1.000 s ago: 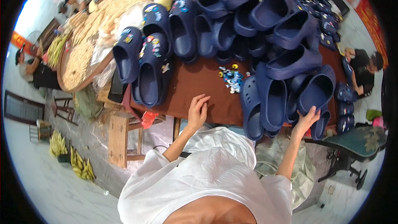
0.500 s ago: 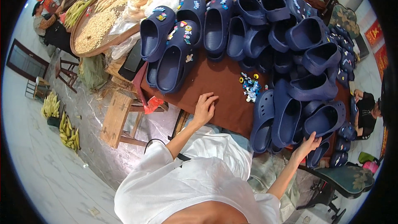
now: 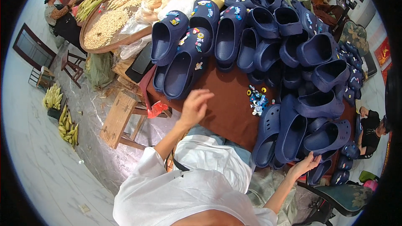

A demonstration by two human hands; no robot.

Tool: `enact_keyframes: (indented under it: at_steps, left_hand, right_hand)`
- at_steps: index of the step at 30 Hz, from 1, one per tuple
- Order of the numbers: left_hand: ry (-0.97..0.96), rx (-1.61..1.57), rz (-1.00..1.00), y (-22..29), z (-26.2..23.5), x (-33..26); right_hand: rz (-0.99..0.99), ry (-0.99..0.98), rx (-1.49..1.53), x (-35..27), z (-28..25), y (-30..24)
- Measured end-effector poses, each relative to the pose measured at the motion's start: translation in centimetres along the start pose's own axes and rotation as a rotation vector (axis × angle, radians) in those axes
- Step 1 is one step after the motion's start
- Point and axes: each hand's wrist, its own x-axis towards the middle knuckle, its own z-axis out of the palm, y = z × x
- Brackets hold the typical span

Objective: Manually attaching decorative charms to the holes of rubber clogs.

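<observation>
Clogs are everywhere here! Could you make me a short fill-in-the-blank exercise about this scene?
1. The small charms lie on a ____ cloth.
2. The person's ____ hand is at a clog without charms.
3. The wooden stool stands on the person's ____ side.

Missing words: brown; right; left.

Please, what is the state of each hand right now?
Left hand: open, fingers loosely bent, nothing visible in it.
Right hand: at the edge of a navy clog; grip cannot be told.
</observation>
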Motion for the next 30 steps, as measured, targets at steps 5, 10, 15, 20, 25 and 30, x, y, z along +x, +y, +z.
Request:
enact_keyframes:
  at_steps: [5,10,15,20,25,30]
  left_hand:
    - [0.378,0.283,0.128,-1.0,-6.2,6.2]
    - [0.411,0.533,0.074,-3.8,-9.7,10.7]
    - [0.237,0.607,-0.133,-6.3,-9.5,13.2]
    - [0.108,0.749,-0.248,-7.5,-10.0,14.4]
    - [0.281,0.727,-0.073,-5.3,-8.7,13.4]
    - [0.182,0.635,0.258,-4.0,-7.0,11.7]
  right_hand:
    - [-0.284,0.168,-0.155,-3.2,1.2,-4.7]
    - [-0.555,-0.014,-0.119,-7.1,1.6,-7.7]
    - [-0.632,-0.421,-0.049,-11.4,4.1,-9.1]
    - [-0.445,-0.894,-0.160,-14.6,7.9,-8.5]
    - [-0.439,-1.221,-0.183,-17.1,12.4,-4.9]
    - [-0.390,-1.306,-0.118,-19.1,15.7,-2.7]
